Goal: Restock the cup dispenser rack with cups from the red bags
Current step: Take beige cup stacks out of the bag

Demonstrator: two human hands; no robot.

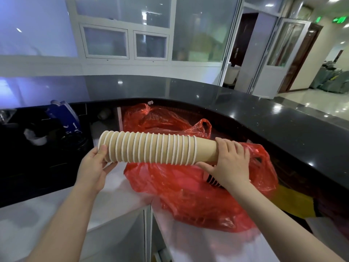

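- Blue pack, far left in the dark recess under the counter: it carries white marks, too blurred to read. No brand can be made out on it.
- Left hand: it grasps the wide, open end of the stack, thumb on top over the first rims, fingers curled beneath. The hold takes in only the end cups, so in my judgement a pull to the left could slide those off the rest.
- Stack: a long row of nested tan paper cups with white rims, held level in the air between both hands, above the white worktop and just over the near bag. The cups are plain, with no print or logo showing. Held only at its ends, the row may sag or part in the middle and spill cups onto the worktop or floor.
- Far bag: red, crumpled, behind the stack; no writing visible on it.
- Right hand: it wraps over the narrow end, fingers spread across the last cup, thumb below. Squeezing hard could crush that cup.
- Near bag: loose plastic by the right wrist could snag the hand.
- The dispenser rack is not in view, so the carry is still to come.
- Green exit sign, top right: its symbols are unreadable.
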